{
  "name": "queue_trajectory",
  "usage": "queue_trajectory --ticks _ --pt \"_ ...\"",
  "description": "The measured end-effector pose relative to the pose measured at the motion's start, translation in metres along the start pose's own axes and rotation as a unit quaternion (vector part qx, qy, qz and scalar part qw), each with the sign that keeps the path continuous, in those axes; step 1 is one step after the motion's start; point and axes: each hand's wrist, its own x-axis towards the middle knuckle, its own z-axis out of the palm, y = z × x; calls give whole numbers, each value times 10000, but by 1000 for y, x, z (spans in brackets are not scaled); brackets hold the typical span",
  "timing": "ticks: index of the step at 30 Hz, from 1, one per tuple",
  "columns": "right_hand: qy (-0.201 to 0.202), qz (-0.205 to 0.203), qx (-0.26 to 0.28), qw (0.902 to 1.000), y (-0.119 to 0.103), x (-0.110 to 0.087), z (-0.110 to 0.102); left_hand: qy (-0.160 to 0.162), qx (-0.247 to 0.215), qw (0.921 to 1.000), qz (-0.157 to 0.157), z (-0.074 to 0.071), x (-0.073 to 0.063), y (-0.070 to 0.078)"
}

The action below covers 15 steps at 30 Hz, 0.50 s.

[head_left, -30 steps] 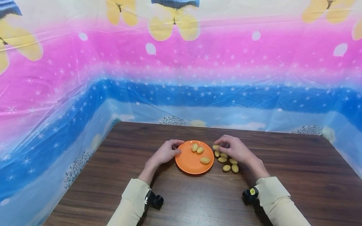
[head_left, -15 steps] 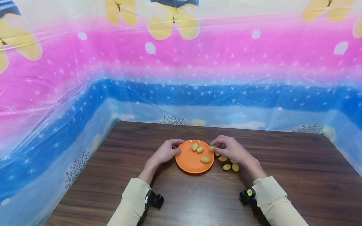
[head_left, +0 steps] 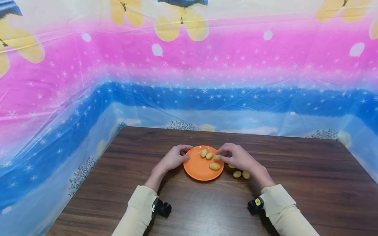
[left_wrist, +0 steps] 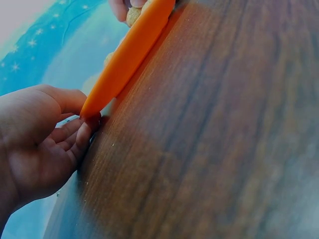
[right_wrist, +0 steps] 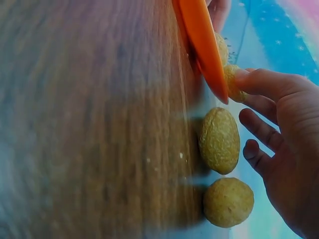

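An orange plate [head_left: 199, 170] lies on the table, with three small yellow-brown ovals like baby potatoes [head_left: 214, 167] on it. My left hand [head_left: 172, 159] pinches the plate's left rim; in the left wrist view its thumb is above the rim and the fingers [left_wrist: 83, 137] below. Between thumb and fingertips my right hand [head_left: 238, 157] holds another potato [right_wrist: 233, 83] at the plate's right edge. Whether this potato touches the plate I cannot tell. Beside the plate, several potatoes [head_left: 237, 174] lie on the table, partly hidden under the right hand.
The brown wooden table [head_left: 195, 209] reaches back to a hanging pink and blue cloth [head_left: 189, 95]. A small black camera [head_left: 163, 208] is strapped to the left wrist, and another black camera [head_left: 254, 206] to the right.
My right hand has moved left with the pinched potato, from the loose ones to over the plate's right rim. The left hand and the plate have stayed in place.
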Motion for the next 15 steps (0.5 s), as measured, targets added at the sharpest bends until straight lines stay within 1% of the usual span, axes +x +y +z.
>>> queue_trajectory --ticks 9,15 --pt "-135 72 123 9998 -4 1 5 4 17 10000 77 0 -1 -1" --pt "-165 88 80 9998 -5 3 6 12 19 10000 77 -1 0 -1"
